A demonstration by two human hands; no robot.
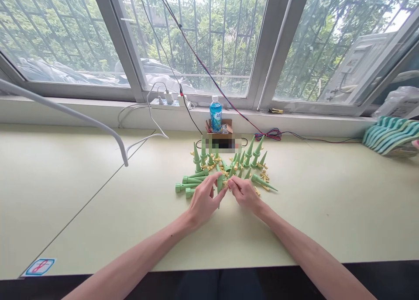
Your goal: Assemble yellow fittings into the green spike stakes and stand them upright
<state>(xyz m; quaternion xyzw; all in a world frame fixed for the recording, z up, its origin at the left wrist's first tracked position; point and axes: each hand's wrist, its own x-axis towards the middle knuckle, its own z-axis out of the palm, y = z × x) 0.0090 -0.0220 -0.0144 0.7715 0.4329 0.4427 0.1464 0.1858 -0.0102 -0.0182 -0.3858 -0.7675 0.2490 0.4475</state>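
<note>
Over the middle of the table, my left hand (206,197) is closed round a green plastic watering spike (219,185), held with its tip pointing down. A small yellow valve (225,184) sits at the spike's side. My right hand (244,191) pinches at this valve with thumb and fingertips; whether it is fully seated in the spike I cannot tell. Several more green spikes stand upright behind my hands, such as one spike (196,158) at the left. Other spikes (188,187) lie flat beside my left hand. Loose yellow valves (265,176) are scattered among them, mostly on the right.
A blue-liquid bottle (216,115) stands by a small cardboard box (225,127) at the back. A coiled red-and-black cable (271,134) lies right of it. Blue-green hangers (393,136) are stacked far right. A white tube (81,112) arches over the left.
</note>
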